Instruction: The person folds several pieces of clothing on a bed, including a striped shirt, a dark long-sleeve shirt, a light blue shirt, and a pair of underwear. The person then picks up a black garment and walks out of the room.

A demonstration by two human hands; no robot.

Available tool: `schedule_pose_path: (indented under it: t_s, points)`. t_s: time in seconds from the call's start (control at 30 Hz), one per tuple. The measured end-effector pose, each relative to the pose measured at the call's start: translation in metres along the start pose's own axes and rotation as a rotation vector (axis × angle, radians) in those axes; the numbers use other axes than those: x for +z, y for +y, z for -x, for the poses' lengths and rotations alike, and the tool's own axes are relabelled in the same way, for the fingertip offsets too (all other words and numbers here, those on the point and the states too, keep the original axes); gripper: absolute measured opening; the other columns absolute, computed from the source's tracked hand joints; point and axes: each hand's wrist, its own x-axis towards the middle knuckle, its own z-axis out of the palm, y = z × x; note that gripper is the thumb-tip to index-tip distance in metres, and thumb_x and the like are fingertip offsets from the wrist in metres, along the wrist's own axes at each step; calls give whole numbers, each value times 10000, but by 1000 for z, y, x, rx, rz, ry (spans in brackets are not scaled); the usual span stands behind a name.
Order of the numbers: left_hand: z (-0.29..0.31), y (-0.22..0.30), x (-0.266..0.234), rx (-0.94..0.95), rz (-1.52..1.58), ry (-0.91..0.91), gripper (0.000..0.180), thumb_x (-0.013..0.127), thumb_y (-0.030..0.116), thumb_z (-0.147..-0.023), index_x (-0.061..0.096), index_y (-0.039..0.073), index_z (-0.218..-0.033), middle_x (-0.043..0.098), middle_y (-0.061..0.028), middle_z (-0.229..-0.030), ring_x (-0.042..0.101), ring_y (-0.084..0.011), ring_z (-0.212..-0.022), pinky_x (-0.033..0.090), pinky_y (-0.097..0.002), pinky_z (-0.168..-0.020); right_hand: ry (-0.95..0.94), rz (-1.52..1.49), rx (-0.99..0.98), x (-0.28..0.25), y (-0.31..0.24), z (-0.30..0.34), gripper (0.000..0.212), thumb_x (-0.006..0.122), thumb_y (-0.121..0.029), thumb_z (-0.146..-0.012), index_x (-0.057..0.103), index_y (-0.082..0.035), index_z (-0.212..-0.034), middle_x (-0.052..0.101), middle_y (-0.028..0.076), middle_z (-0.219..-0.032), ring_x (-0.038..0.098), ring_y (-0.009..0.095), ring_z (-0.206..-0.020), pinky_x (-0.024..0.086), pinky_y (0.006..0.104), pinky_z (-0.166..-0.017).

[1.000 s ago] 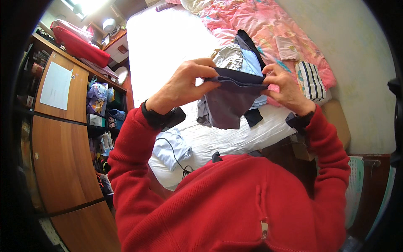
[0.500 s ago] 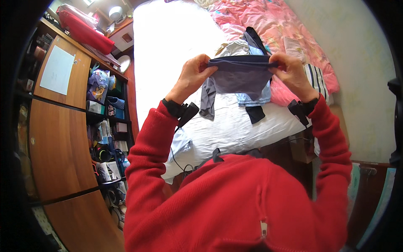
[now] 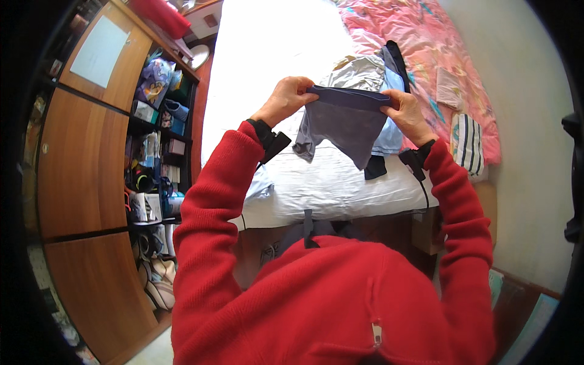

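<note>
Between my two hands hangs a pair of grey boxer briefs (image 3: 344, 125) with a dark navy waistband, held up above the bed. My left hand (image 3: 286, 100) pinches one end of the waistband between thumb and fingers. At the other end, my right hand (image 3: 409, 117) grips it the same way, so the band is stretched fairly straight. Both legs dangle below, one on the left and one on the right. Behind the briefs lie a pale crumpled garment (image 3: 359, 72) and a light blue garment (image 3: 389, 139), partly hidden. A black piece of cloth (image 3: 376, 168) shows beneath them.
A white-sheeted bed (image 3: 322, 188) spreads out in front of me, with a pink floral quilt (image 3: 395, 27) at its far right. A black-and-white striped cloth (image 3: 467, 143) lies at the right edge. Along the left stands a wooden cabinet (image 3: 85, 164) with packed shelves.
The briefs' legs have dropped and spread apart, and the waistband is held a little lower. My view has shifted, so the bed and cabinet sit differently in the picture.
</note>
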Motion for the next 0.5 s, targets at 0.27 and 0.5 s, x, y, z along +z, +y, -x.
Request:
schedule_pose_path:
  t_s: [0.27,0.5]
  points:
    - [43,-33,39,75,93,313,175,629,-59,-808,668,-8,-970,696,-90,-851,648,-137,-779,518,-266,-715,96,6,-171,35,44,14,191,638,40,-787,656,16,-976,680,162,-875,687,270,-816,523,333,-724]
    - [137,-142,188,27,-100,347,260,541,-143,-650,602,23,-840,610,-151,-817,598,-350,-823,481,-399,-753,-140,139,-216,117,145,139,305,556,120,-706,606,-19,-973,625,176,-977,615,366,-972,504,406,-839]
